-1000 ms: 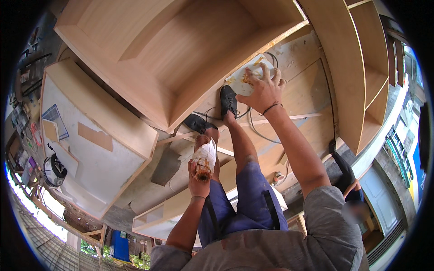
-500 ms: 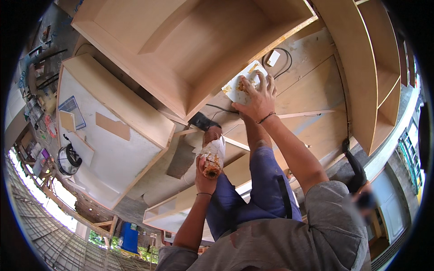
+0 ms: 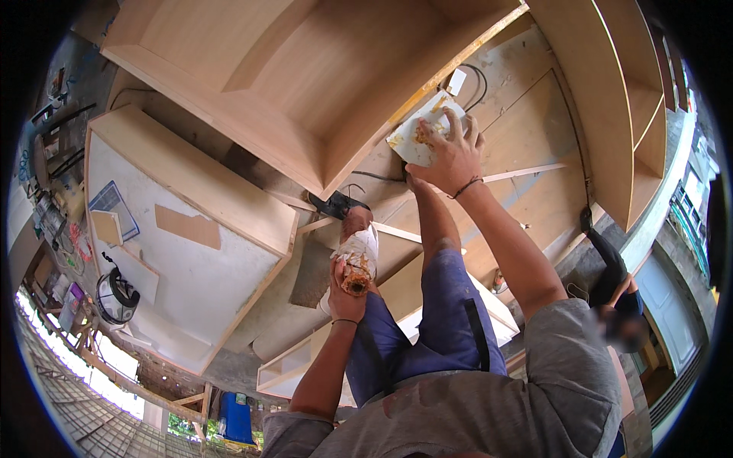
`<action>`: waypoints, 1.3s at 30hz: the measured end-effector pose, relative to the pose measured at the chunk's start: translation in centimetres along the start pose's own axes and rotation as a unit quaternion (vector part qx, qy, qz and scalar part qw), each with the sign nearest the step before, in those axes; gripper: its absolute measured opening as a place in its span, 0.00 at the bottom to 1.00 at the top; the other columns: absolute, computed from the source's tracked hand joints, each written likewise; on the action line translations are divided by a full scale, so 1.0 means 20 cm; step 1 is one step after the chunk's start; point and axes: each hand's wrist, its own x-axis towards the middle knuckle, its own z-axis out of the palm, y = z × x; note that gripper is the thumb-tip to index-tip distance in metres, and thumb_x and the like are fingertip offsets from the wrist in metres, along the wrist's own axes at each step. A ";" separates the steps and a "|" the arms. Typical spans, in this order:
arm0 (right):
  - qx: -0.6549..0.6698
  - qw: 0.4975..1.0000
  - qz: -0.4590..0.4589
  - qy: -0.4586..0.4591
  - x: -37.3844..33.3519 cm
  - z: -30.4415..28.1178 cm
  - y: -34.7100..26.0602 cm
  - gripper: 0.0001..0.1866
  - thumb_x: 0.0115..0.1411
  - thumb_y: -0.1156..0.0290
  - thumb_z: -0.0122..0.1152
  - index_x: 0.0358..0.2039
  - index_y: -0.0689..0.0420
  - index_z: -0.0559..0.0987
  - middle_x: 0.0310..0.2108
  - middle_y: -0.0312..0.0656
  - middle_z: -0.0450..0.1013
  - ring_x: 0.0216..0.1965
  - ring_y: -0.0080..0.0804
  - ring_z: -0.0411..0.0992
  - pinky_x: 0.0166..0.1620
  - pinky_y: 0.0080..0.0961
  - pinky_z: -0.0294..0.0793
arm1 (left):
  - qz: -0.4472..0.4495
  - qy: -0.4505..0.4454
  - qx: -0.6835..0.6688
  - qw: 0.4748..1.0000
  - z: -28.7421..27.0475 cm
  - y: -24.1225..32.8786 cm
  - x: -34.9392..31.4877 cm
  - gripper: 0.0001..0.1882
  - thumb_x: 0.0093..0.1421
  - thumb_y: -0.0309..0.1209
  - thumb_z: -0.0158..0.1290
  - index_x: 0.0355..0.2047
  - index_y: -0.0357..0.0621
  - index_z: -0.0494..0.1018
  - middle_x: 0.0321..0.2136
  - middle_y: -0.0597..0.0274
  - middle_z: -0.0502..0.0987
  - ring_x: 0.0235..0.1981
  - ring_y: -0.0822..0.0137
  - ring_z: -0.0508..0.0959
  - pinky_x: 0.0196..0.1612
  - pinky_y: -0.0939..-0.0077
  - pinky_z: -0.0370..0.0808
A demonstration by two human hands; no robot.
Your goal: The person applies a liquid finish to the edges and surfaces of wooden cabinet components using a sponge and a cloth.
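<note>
My left hand (image 3: 346, 299) is wrapped around a whitish, brown-crusted glue container (image 3: 359, 259) with a round dark opening, tilted toward me above my leg. Out ahead, my right hand (image 3: 456, 156) grips a flat white spreader (image 3: 412, 139) smeared with yellow-brown glue. Its fingers are bent over the spreader's face, while the underside of the grip is hidden. The spreader lies against the front edge of a large open wooden cabinet (image 3: 305, 84), where a wet-looking yellowish-brown strip shows.
To the left lies a white-topped wooden cabinet (image 3: 168, 267) carrying a face shield (image 3: 117, 294). Curved-looking wooden shelving (image 3: 592, 114) stands right. A black cable (image 3: 481, 84) lies beyond my right hand. Another person (image 3: 615, 305) is at far right.
My right hand and the spreader have slid along the cabinet edge, rightward and away from me. My left hand keeps its hold. The view has shifted, and the other person shows more.
</note>
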 end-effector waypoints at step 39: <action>-0.003 0.998 -0.049 0.039 -0.05 0.10 -0.21 0.42 0.35 0.43 0.72 0.56 0.33 0.75 0.65 0.46 0.57 0.64 0.65 0.48 0.61 0.64 0.50 | 0.016 0.027 -0.027 0.999 0.04 -0.16 -0.08 0.42 0.50 0.35 0.62 0.63 0.50 0.53 0.65 0.51 0.56 0.62 0.43 0.63 0.60 0.56 0.68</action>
